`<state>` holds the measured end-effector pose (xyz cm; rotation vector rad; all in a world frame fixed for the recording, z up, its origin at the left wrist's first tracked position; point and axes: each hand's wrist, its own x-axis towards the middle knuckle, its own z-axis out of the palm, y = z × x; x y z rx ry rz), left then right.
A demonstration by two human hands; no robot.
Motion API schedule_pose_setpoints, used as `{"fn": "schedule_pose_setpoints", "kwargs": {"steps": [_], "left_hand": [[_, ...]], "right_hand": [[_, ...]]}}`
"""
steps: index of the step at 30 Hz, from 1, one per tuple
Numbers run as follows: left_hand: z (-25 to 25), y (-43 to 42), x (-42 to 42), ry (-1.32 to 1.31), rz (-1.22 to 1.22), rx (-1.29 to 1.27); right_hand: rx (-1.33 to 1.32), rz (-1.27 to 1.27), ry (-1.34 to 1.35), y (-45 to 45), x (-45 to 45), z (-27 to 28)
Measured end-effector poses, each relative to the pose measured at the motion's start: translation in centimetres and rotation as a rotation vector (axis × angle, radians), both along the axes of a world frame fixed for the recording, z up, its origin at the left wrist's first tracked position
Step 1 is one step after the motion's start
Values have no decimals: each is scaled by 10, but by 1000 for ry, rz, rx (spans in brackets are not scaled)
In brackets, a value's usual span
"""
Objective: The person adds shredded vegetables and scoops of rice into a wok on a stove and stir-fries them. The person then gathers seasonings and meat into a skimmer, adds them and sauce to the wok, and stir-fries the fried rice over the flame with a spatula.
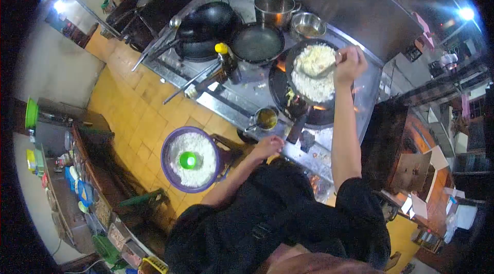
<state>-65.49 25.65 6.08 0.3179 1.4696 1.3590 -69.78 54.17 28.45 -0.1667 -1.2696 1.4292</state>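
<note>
Over the right side of a black pan (296, 63), my right hand (351, 64) is closed on the handle of a metal ladle (323, 72). The ladle's head rests in white rice (315, 89), with a pale yellow mass beside it. Orange flames show around the pan on the stove. My left hand (269, 147) is near the stove's front edge, fingers curled; what it holds, if anything, is too small to tell. Just above it stands a small pot (266, 118) of yellowish liquid.
Left of the stove, a purple tub (167, 172) holds white rice and a green bowl (188, 160). A yellow-capped bottle (230, 66), a black frying pan (257, 42), a steel pot (274, 9), a metal bowl (308, 25) and a black wok (208, 21) stand on the stove.
</note>
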Motion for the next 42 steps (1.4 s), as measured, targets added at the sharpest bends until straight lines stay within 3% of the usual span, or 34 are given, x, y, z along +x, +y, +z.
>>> {"fn": "schedule_pose_setpoints", "kwargs": {"steps": [2,4,6,8,10,12,13,14,15,17,19,20,21,23,26,27,28,29,30,32,33,34,36,37,39,40,41,42], "left_hand": [[-17,3,-3,-28,-12,80],[-18,1,-1,153,-26,-14],[-24,7,-2,142,-34,-81],[-29,6,1,344,-64,18],[-21,10,-4,392,-83,-33],[-27,4,2,242,-18,-18],[-30,1,2,313,-56,-47],[-44,1,-1,307,-63,-53],[-64,5,-4,380,-63,-49],[-58,3,7,428,-80,-55],[-49,6,1,527,-100,-31],[-44,6,1,590,-120,-35],[-18,7,4,438,-97,-102],[-42,10,8,479,-85,-73],[-54,4,30,556,-82,-66],[-53,12,22,625,-93,-73],[-50,24,12,696,-98,-76],[-26,26,10,736,-101,-132],[-32,38,7,739,-103,-123],[-59,52,9,549,-61,-44],[-20,55,7,528,-141,-144],[-26,58,6,529,-152,-142],[-46,77,-5,380,-254,-117],[-55,83,-8,267,-242,-79],[-63,95,-13,406,-233,-32],[-80,104,-15,516,-230,-26],[-49,107,-10,166,-147,-49],[-94,123,-12,-307,-141,42]], "right_hand": [[25,22,73,-13,5,-3],[21,28,127,-13,8,-27],[242,53,57,11,-5,-54],[235,4,-105,17,-1,-23],[-24,0,24,4,11,-12],[363,38,45,6,17,-44],[482,30,32,21,10,-83],[572,0,-86,18,14,-71],[538,-50,-139,27,1,-71],[452,-17,-289,24,12,-44],[459,-24,-179,3,37,-36],[439,-12,-101,-3,44,-40],[468,12,-113,1,44,-64],[525,44,-153,14,57,-91],[423,-26,-361,9,57,-38],[619,-292,-384,4,63,-37],[637,-304,-364,-2,69,-39],[586,-133,-250,-8,78,-47],[521,38,-149,-10,84,-57],[504,-6,-170,-11,95,-86],[506,-34,-170,-6,95,-89],[505,-45,-173,-16,109,-89],[-348,98,-623,-48,142,-80],[-681,251,-619,-76,147,-49],[-1106,487,-606,-87,154,-65],[-1192,573,-600,-73,155,-119],[-1146,631,-695,-64,159,-144],[-1103,693,-787,-61,164,-157]]}}
